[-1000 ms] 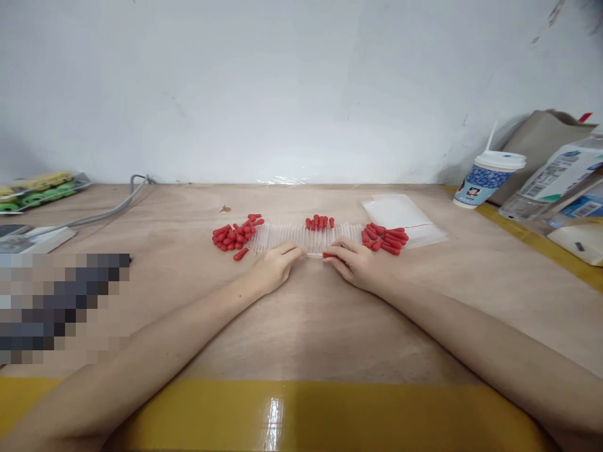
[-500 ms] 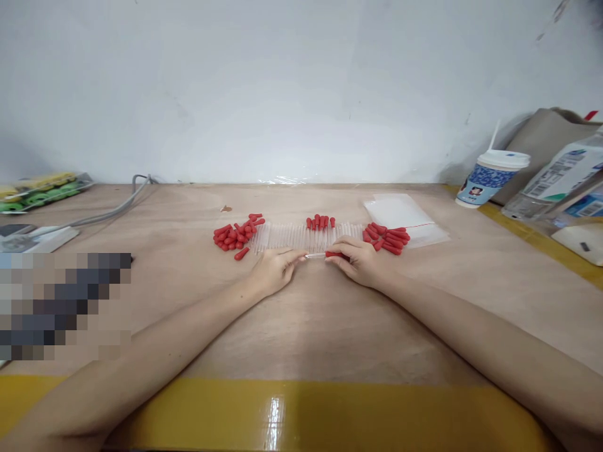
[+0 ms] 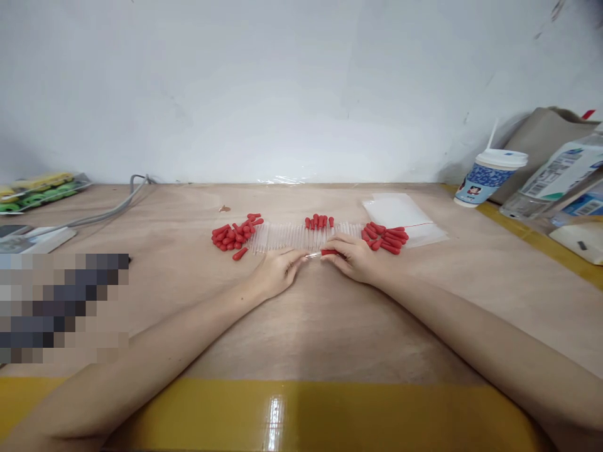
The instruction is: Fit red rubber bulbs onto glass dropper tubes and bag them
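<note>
My left hand [image 3: 279, 271] pinches a clear glass dropper tube [image 3: 313, 255] lying crosswise between my hands. At the tube's right end is a red rubber bulb [image 3: 330, 252], which my right hand [image 3: 352, 257] grips between thumb and fingers. Just beyond my hands lies a row of clear glass tubes [image 3: 287, 236]; several in its middle carry red bulbs [image 3: 320, 221] on their far ends. Loose red bulbs form a left pile [image 3: 230, 236] and a right pile [image 3: 387, 237]. My fingers hide parts of the held tube and bulb.
Clear plastic bags [image 3: 400, 210] lie behind the right pile. A paper cup with straw [image 3: 490, 176], a plastic bottle [image 3: 541, 188] and a grey bag [image 3: 532, 141] stand at right. A cable [image 3: 108, 210] and a green-and-yellow pack [image 3: 42, 191] are at left.
My right hand and the red bulb have shifted slightly left toward my left hand, so less of the clear tube shows between them. The view has moved very slightly.
</note>
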Motion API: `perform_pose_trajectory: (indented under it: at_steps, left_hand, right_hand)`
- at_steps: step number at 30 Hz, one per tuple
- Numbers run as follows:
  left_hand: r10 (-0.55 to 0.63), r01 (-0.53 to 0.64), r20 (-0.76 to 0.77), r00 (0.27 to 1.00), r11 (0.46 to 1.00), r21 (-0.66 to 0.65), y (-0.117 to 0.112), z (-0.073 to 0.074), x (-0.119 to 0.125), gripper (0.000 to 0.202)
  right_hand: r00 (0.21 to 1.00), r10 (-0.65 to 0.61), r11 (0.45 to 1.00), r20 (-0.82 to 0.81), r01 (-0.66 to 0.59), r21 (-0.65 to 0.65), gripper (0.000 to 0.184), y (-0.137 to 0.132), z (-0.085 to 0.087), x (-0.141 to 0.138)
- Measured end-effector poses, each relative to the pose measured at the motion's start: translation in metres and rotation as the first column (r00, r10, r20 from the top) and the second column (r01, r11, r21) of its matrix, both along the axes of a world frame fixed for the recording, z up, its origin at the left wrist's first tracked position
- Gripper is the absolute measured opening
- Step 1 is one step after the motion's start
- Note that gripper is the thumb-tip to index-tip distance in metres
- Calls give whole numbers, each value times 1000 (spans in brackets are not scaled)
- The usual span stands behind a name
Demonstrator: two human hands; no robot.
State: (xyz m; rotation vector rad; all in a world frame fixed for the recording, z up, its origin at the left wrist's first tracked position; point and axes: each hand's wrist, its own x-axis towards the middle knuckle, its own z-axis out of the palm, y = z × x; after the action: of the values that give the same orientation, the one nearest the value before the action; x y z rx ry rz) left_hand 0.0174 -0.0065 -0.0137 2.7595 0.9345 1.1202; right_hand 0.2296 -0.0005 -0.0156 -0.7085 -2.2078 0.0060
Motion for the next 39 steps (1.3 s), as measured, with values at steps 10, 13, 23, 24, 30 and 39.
perform_pose_trajectory:
  at_steps: [10, 13, 23, 24, 30, 39]
  left_hand:
    - [294, -296, 35, 955, 954, 41, 13, 12, -2, 22]
    - [369, -369, 22, 929, 929, 2, 27, 16, 7, 22]
    - [520, -531, -109, 847, 824, -199, 55, 20, 50, 17]
    - [511, -522, -110, 852, 824, -220, 55, 20, 52, 16]
    - [397, -400, -54, 916, 897, -187, 44, 18, 41, 7]
    - [164, -170, -113, 980, 984, -48, 10, 10, -9, 20]
  right_hand:
    - [908, -362, 931, -211, 361, -45, 22, 11, 6, 26]
    - [847, -486, 873, -217, 483, -72, 18, 19, 2, 34]
    - [756, -654, 756, 40, 654, 5, 16, 10, 1, 29]
    - [752, -657, 753, 46, 657, 6, 16, 10, 1, 29]
    - [782, -622, 782, 39, 623, -23, 16, 9, 0, 26]
    - [858, -478, 873, 188, 487, -5, 19, 0, 12, 5]
